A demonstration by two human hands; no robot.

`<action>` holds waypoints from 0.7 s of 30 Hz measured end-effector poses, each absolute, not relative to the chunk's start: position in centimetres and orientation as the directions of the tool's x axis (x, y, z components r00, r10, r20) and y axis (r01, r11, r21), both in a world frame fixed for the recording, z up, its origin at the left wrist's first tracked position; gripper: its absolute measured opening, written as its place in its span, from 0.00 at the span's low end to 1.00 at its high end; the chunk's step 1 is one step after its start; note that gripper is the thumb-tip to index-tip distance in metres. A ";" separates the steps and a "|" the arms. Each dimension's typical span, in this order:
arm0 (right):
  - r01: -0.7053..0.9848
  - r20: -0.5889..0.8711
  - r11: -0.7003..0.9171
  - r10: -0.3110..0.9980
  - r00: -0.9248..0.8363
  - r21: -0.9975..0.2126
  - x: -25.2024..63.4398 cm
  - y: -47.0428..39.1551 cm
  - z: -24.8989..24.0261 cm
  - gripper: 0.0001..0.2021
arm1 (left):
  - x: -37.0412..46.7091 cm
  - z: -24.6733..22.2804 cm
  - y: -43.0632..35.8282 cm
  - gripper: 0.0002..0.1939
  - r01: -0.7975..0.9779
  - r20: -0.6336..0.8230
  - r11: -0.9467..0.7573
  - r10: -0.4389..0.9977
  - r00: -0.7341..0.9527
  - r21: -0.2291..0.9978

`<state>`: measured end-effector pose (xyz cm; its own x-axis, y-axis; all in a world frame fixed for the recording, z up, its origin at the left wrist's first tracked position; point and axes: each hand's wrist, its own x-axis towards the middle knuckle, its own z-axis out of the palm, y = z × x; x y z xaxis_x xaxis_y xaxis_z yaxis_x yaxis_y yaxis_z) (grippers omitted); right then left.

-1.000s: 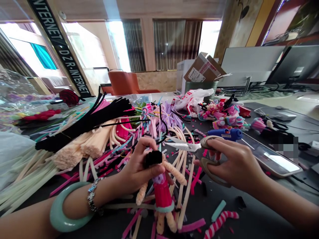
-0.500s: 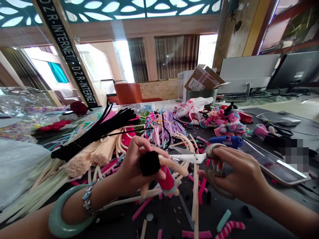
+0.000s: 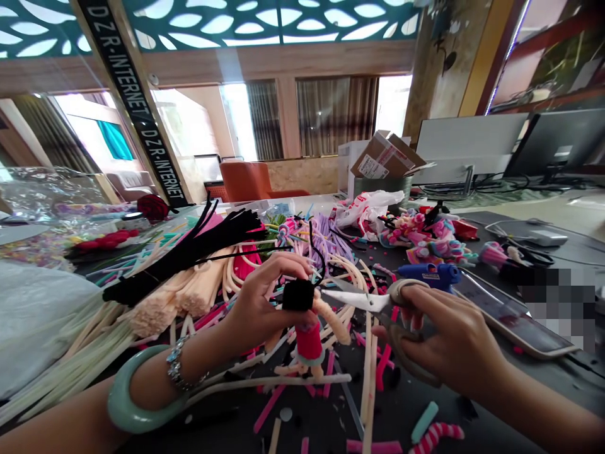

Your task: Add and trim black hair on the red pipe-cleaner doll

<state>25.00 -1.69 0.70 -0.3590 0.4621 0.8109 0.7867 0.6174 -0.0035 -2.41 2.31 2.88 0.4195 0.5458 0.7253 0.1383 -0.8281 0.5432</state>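
Observation:
A small pipe-cleaner doll [image 3: 309, 340] with a black head, red body and beige limbs is pinched in my left hand [image 3: 267, 293]. It hangs upright above the table, facing away or hidden in part by my fingers. My right hand [image 3: 449, 331] grips a pair of scissors [image 3: 366, 299] by beige handles. The blades are spread and point left, with their tips close to the doll's head and raised arm. A thin black strand [image 3: 319, 246] curves up by the doll's head, just beyond the blades.
Bundles of black pipe cleaners [image 3: 179, 258] and beige pipe cleaners [image 3: 189, 293] lie at left. A blue glue gun [image 3: 430, 275] and a phone [image 3: 510, 315] lie at right. Cut scraps are scattered in front. Finished-looking colourful pieces [image 3: 435, 233] and a cardboard box [image 3: 387, 157] stand behind.
My left hand has turned the doll more upright and shifted it slightly right, so its red body and legs show more. The scissors stay near it, blades spread.

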 end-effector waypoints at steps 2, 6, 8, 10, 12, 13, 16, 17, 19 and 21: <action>0.828 0.769 0.560 0.540 -0.342 -0.025 24.9 -1.7 0.7 0.09 | -2.4 2.5 2.5 0.22 0.140 0.719 -0.819 0.560 0.411 0.557; 0.923 0.647 0.381 0.716 -0.262 -0.048 25.1 -1.3 0.4 0.12 | -2.2 2.0 2.3 0.19 0.170 0.650 -0.749 0.646 0.399 0.640; 0.947 0.577 0.318 0.784 -0.230 -0.054 25.3 -1.0 0.2 0.11 | -2.1 1.8 2.1 0.18 0.205 0.610 -0.709 0.692 0.387 0.675; 0.948 0.486 0.310 0.841 -0.238 -0.072 25.4 -0.8 0.2 0.11 | -2.0 1.5 2.0 0.18 0.235 0.608 -0.701 0.706 0.362 0.673; 0.936 0.366 0.330 0.892 -0.265 -0.125 25.5 -0.6 0.2 0.14 | -1.9 1.1 2.0 0.20 0.268 0.643 -0.717 0.696 0.320 0.643; 0.928 0.305 0.337 0.911 -0.279 -0.157 25.5 -0.6 0.2 0.15 | -1.9 1.0 2.0 0.21 0.291 0.664 -0.730 0.684 0.302 0.619; 0.910 0.181 0.349 0.932 -0.313 -0.223 25.6 -0.5 0.5 0.16 | -1.8 1.0 2.0 0.20 0.388 0.705 -0.770 0.629 0.327 0.507; 0.903 0.162 0.361 0.930 -0.330 -0.234 25.6 -0.5 0.6 0.15 | -1.8 1.2 2.0 0.18 0.424 0.711 -0.782 0.608 0.355 0.457; 0.883 0.123 0.389 0.921 -0.370 -0.262 25.9 -0.4 0.9 0.14 | -1.6 1.7 1.8 0.15 0.478 0.718 -0.804 0.561 0.412 0.354; 0.857 0.078 0.412 0.909 -0.409 -0.308 26.1 -0.2 1.3 0.13 | -1.5 2.1 1.6 0.14 0.498 0.727 -0.823 0.516 0.453 0.274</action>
